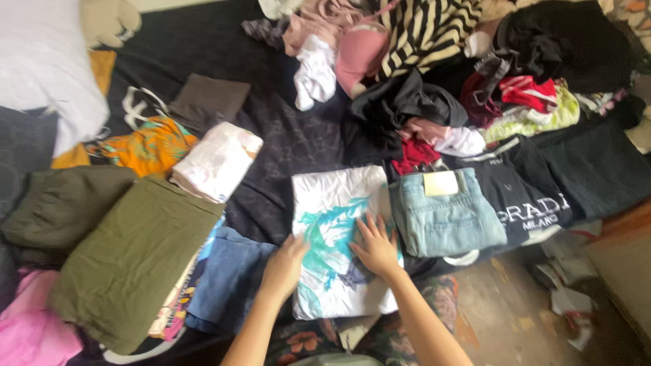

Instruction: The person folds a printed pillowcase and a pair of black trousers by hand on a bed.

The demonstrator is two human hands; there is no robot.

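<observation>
White folded shirt with teal print [339, 237] at near edge of bed [285, 149], long axis running away from person. Both hands on it: left hand [285, 264] at left margin, right hand [374, 245] flat mid-shirt, fingers [369, 224] spread, holding nothing. Left fingers blurred, probably flat too. Folded jeans [444, 213] touching right side.

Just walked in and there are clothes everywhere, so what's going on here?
A person is pressing both bare hands flat on a folded white T-shirt with a teal print lying on a dark bedspread. The left hand rests on the shirt's left edge, the right hand nearer its middle. Folded light-blue denim jeans lie just right of it, a folded olive-green garment to the left. A loose heap of unfolded clothes sits behind.
</observation>
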